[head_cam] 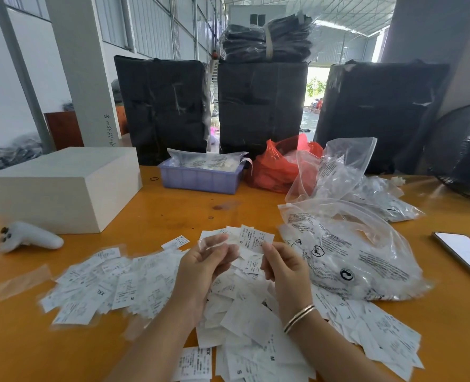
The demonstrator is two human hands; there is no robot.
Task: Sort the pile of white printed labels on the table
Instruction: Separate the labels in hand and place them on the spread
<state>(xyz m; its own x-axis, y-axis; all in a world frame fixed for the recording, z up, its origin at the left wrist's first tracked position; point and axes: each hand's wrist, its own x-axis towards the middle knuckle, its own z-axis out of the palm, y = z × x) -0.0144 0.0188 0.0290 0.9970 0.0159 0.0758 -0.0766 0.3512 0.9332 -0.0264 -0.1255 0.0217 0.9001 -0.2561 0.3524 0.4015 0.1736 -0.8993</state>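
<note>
Both hands are raised just above an orange wooden table [159, 213]: the right hand [282, 264] pinches a white printed label [253, 239] by its lower edge, while the left hand [209, 260] curls its fingers around a scrap of clear film [211, 244]. A bangle [298, 317] circles the right wrist. Directly beneath and around both forearms lies the pile of labels [236, 307], spreading left into a blurred fan and right toward the near table edge; letters such as S, M and XXL show on some. Just right of the grip, crumpled clear plastic bags [346, 260] with black print crowd against the pile. A phone [465, 255] lies at the far right. To the left rest a white handheld controller [28, 238] and a white box [63, 186]. Further back stand a purple tray [200, 179] holding bagged items and a red plastic bag [275, 166]. Three black wrapped bales [258, 106] line the far edge, a bundle stacked on the middle one, with a black fan [465, 153] at right, inside a metal-roofed warehouse.
</note>
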